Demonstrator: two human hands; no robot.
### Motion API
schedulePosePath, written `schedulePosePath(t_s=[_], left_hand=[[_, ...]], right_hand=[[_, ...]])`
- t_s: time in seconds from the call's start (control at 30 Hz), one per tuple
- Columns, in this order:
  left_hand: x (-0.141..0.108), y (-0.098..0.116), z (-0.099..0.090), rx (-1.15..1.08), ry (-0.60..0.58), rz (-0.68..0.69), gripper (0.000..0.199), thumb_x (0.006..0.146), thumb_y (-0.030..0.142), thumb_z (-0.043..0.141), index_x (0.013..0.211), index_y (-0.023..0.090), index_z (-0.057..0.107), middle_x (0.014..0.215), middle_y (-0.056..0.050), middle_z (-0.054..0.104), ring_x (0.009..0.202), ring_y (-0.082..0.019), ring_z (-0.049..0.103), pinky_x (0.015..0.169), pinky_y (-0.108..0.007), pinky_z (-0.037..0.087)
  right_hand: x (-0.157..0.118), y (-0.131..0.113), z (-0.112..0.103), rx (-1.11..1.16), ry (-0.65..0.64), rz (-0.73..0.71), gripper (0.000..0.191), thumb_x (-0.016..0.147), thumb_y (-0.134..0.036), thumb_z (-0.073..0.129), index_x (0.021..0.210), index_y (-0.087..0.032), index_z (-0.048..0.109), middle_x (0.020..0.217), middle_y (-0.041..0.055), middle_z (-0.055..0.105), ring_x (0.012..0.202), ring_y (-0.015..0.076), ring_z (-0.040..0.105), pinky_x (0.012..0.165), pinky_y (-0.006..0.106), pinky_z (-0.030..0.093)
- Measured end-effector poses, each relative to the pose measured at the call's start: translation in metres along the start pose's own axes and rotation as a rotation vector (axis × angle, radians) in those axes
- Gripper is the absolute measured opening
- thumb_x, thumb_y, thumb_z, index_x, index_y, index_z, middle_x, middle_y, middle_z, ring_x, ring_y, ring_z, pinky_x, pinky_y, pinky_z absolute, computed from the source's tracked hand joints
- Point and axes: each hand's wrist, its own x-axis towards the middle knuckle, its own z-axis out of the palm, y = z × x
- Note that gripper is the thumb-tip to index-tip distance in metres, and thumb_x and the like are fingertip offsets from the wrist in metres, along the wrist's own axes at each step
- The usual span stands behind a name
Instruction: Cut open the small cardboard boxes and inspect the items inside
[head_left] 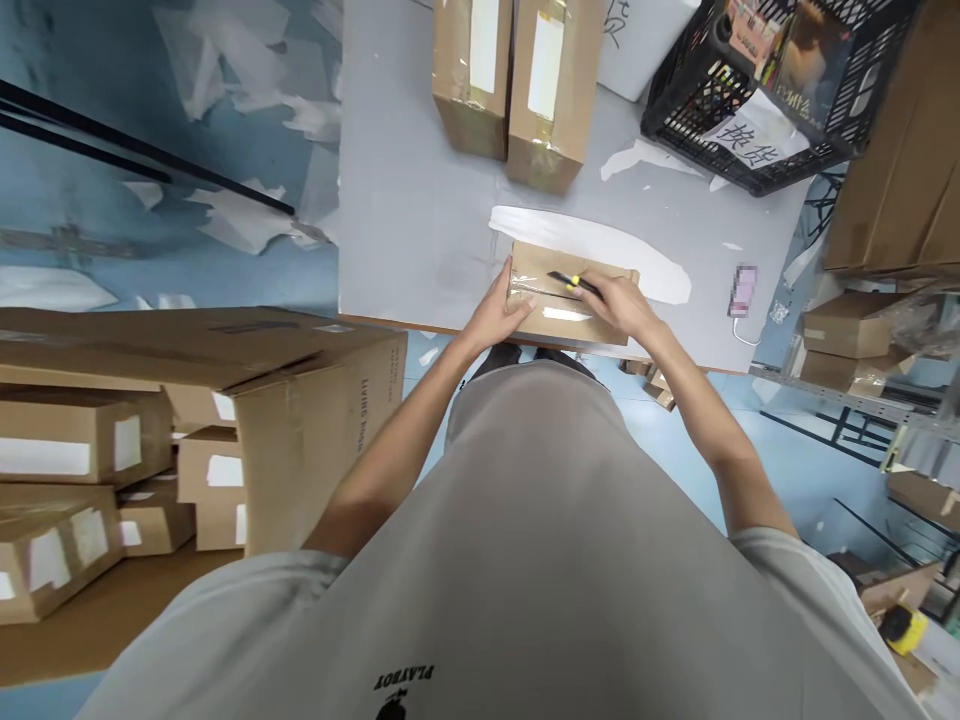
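Observation:
A small taped cardboard box (536,262) lies at the near edge of the grey table (420,230), with a white label on its top. My left hand (495,310) grips the left end of this box, thumb on top and fingers along its side. In my right hand (616,302) is a utility knife (576,282) with a black and yellow handle. Its dark blade points left, over the middle of the box top. Whether the blade touches the cardboard I cannot tell. Just beyond the box lies a long white sheet of paper (592,238).
Two taller taped boxes (551,150) stand at the back of the table, beside a white container (637,45) and a black crate (750,150) of goods. A pink phone-like object (742,290) with a cable lies right. A large carton (322,440) of boxes stands left.

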Motion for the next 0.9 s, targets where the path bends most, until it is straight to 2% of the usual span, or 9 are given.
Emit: schedulePosePath(t_s=[0.1,0.17,0.27,0.43,0.7,0.9], left_hand=[[0.002,0.000,-0.006,0.118,-0.172,0.169,0.126,0.089,0.075,0.091,0.186,0.021,0.031,0.192,-0.019,0.032,0.180,-0.040,0.028,0.147,-0.055,0.026],[0.004,0.000,-0.010,0.198,-0.211,0.256,0.133,0.090,0.084,0.085,0.188,0.022,0.021,0.196,-0.020,0.018,0.184,-0.041,0.015,0.148,-0.057,0.021],[0.008,0.001,-0.013,0.278,-0.256,0.338,0.130,0.092,0.092,0.075,0.188,0.023,0.023,0.198,-0.021,0.003,0.184,-0.044,0.005,0.148,-0.061,0.019],[0.014,-0.003,-0.012,0.272,-0.314,0.356,0.119,0.094,0.095,0.068,0.185,0.025,0.036,0.198,-0.021,0.007,0.184,-0.045,0.008,0.147,-0.063,0.021],[0.017,-0.011,-0.005,0.218,-0.303,0.355,0.119,0.091,0.094,0.073,0.183,0.029,0.039,0.197,-0.017,0.016,0.184,-0.043,0.011,0.148,-0.062,0.018],[0.019,-0.013,-0.004,0.199,-0.321,0.350,0.116,0.093,0.091,0.075,0.184,0.030,0.038,0.198,-0.016,0.015,0.184,-0.041,0.011,0.148,-0.061,0.018]], right_hand=[[0.014,-0.028,0.016,-0.238,-0.155,-0.009,0.038,0.115,-0.061,0.067,0.117,-0.024,0.078,0.096,0.0066,0.082,0.100,0.0328,0.077,0.093,0.034,0.047],[0.019,-0.046,0.021,-0.430,-0.258,-0.008,0.040,0.122,-0.055,0.053,0.127,-0.023,0.076,0.111,0.0113,0.086,0.106,0.0333,0.077,0.089,0.034,0.046],[0.022,-0.067,0.023,-0.639,-0.339,0.001,0.045,0.126,-0.047,0.039,0.139,-0.022,0.073,0.127,0.0158,0.085,0.112,0.0331,0.078,0.087,0.034,0.044],[0.024,-0.083,0.024,-0.786,-0.375,0.045,0.046,0.127,-0.046,0.037,0.146,-0.021,0.071,0.132,0.0166,0.085,0.115,0.0333,0.079,0.084,0.034,0.043],[0.025,-0.100,0.024,-0.867,-0.415,0.105,0.049,0.127,-0.047,0.035,0.150,-0.020,0.069,0.136,0.0175,0.083,0.116,0.0325,0.080,0.084,0.034,0.043],[0.025,-0.103,0.025,-0.875,-0.422,0.116,0.049,0.127,-0.049,0.036,0.149,-0.020,0.068,0.137,0.0180,0.082,0.118,0.0324,0.079,0.085,0.034,0.044]])
